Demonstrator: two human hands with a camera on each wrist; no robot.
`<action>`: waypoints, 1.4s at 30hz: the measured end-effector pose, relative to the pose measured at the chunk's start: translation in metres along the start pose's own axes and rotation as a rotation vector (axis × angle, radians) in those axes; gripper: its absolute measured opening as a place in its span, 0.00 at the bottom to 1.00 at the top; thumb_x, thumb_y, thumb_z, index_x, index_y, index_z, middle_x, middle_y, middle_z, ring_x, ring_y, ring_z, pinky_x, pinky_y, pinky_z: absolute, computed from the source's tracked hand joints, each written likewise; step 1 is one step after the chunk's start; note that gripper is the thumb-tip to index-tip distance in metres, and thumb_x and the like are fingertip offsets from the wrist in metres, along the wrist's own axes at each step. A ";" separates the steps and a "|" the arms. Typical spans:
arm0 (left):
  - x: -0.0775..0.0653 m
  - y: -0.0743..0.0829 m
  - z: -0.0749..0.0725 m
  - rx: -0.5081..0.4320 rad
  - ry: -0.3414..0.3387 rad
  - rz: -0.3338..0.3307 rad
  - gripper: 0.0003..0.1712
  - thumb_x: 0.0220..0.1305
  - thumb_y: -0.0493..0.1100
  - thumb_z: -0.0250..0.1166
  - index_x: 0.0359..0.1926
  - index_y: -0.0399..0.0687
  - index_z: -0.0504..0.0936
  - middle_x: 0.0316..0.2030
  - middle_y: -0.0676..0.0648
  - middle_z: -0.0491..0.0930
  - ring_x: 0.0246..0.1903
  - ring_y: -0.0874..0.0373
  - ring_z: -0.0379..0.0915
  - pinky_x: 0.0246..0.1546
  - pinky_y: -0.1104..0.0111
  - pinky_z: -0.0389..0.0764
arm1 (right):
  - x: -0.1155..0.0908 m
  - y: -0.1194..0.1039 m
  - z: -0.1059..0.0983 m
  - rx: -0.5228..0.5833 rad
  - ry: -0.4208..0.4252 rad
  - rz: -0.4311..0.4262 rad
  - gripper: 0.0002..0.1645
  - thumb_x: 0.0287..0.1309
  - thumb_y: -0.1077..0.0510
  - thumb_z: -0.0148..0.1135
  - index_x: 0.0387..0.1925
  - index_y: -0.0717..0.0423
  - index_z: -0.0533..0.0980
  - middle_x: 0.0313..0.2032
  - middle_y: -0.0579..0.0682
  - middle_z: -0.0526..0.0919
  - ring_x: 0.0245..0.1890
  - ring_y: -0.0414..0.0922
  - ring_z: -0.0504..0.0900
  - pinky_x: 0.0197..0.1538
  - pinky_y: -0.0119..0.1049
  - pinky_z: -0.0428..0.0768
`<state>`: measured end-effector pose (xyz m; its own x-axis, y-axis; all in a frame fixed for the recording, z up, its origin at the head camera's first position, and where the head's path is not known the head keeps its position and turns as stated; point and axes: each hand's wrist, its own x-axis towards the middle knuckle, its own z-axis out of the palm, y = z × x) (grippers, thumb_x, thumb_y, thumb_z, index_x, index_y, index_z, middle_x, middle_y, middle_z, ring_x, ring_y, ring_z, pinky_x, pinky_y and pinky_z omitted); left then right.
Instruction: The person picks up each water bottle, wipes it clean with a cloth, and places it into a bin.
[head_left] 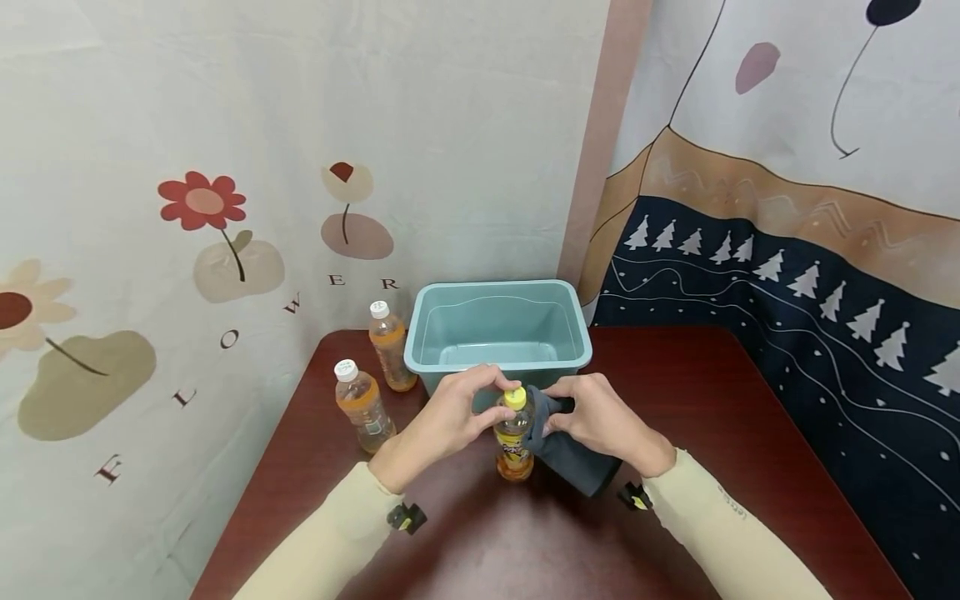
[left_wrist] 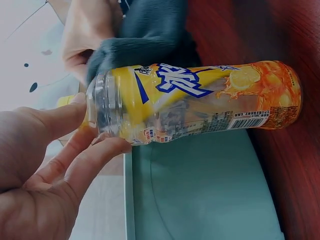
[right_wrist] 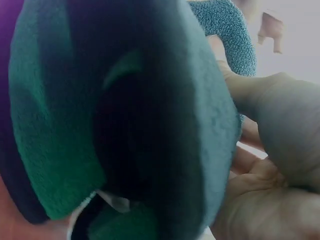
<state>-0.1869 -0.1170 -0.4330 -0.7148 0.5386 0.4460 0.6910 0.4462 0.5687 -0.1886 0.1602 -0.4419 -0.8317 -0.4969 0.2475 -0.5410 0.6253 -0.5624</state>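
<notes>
A drink bottle (head_left: pixel 514 454) with a yellow cap and a yellow label stands upright on the table. My left hand (head_left: pixel 456 406) pinches it around the cap and neck, thumb on one side and fingers on the other. My right hand (head_left: pixel 606 423) grips a dark grey-blue towel (head_left: pixel 576 463), bunched at the top and hanging down to the right. The towel's bunched edge touches the bottle's upper side in the left wrist view. Folds of the towel (right_wrist: pixel 150 115) fill most of the right wrist view, and its fabric looks like terry cloth.
Directly behind the hands is a pale blue-green plastic bin (head_left: pixel 498 367). Left of it stand two white-capped bottles with orange bands, a nearer bottle (head_left: pixel 365 410) and a farther bottle (head_left: pixel 390 350). A printed curtain (head_left: pixel 450 150) borders the dark red table (head_left: pixel 675 375).
</notes>
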 end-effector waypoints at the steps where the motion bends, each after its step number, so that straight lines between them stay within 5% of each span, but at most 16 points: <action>1: 0.000 0.000 0.000 -0.001 0.001 0.000 0.17 0.70 0.38 0.85 0.52 0.50 0.87 0.58 0.47 0.94 0.59 0.49 0.94 0.62 0.52 0.95 | 0.001 -0.002 -0.002 0.009 0.014 -0.010 0.22 0.62 0.61 0.91 0.57 0.56 0.95 0.50 0.49 0.99 0.47 0.41 0.93 0.53 0.39 0.96; 9: 0.001 -0.001 0.001 0.010 0.003 -0.006 0.17 0.70 0.35 0.84 0.54 0.49 0.88 0.55 0.46 0.93 0.58 0.49 0.95 0.62 0.51 0.95 | 0.009 -0.017 -0.009 0.057 0.107 -0.086 0.25 0.60 0.57 0.92 0.58 0.53 0.95 0.50 0.49 0.98 0.45 0.42 0.92 0.49 0.32 0.94; 21: 0.002 0.004 -0.004 0.001 -0.046 -0.086 0.20 0.73 0.38 0.84 0.60 0.51 0.87 0.59 0.49 0.92 0.59 0.53 0.94 0.64 0.56 0.94 | 0.006 -0.015 -0.015 0.063 0.080 -0.028 0.27 0.60 0.55 0.92 0.60 0.51 0.94 0.50 0.49 0.98 0.43 0.40 0.90 0.47 0.32 0.93; 27: 0.001 0.009 -0.001 -0.069 -0.035 -0.128 0.22 0.72 0.38 0.84 0.60 0.52 0.86 0.56 0.50 0.93 0.56 0.53 0.93 0.45 0.69 0.95 | 0.001 -0.008 -0.023 0.080 0.097 0.009 0.27 0.59 0.56 0.92 0.60 0.50 0.95 0.50 0.48 0.98 0.43 0.43 0.89 0.45 0.34 0.92; 30: 0.003 0.012 0.003 -0.056 0.004 -0.141 0.23 0.71 0.41 0.86 0.60 0.50 0.86 0.55 0.49 0.94 0.54 0.53 0.94 0.41 0.64 0.95 | 0.000 -0.005 -0.026 0.083 0.112 0.019 0.28 0.59 0.58 0.92 0.61 0.52 0.94 0.51 0.50 0.98 0.44 0.44 0.89 0.47 0.34 0.93; 35: 0.004 0.014 0.007 -0.032 0.064 -0.168 0.22 0.69 0.44 0.88 0.57 0.49 0.87 0.53 0.47 0.95 0.54 0.52 0.95 0.49 0.57 0.98 | -0.002 -0.003 -0.028 0.087 0.124 0.029 0.29 0.59 0.60 0.91 0.63 0.54 0.93 0.53 0.52 0.97 0.46 0.45 0.91 0.50 0.33 0.94; 42: 0.002 0.012 -0.001 -0.079 0.025 -0.187 0.19 0.70 0.43 0.86 0.59 0.53 0.94 0.55 0.49 0.93 0.57 0.53 0.92 0.52 0.68 0.96 | -0.004 -0.001 -0.028 0.095 0.119 0.036 0.29 0.60 0.60 0.91 0.63 0.52 0.93 0.52 0.50 0.97 0.46 0.44 0.89 0.52 0.33 0.94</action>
<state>-0.1799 -0.1114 -0.4247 -0.8332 0.4328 0.3441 0.5359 0.4789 0.6953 -0.1880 0.1786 -0.4207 -0.8623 -0.3968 0.3146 -0.5011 0.5789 -0.6433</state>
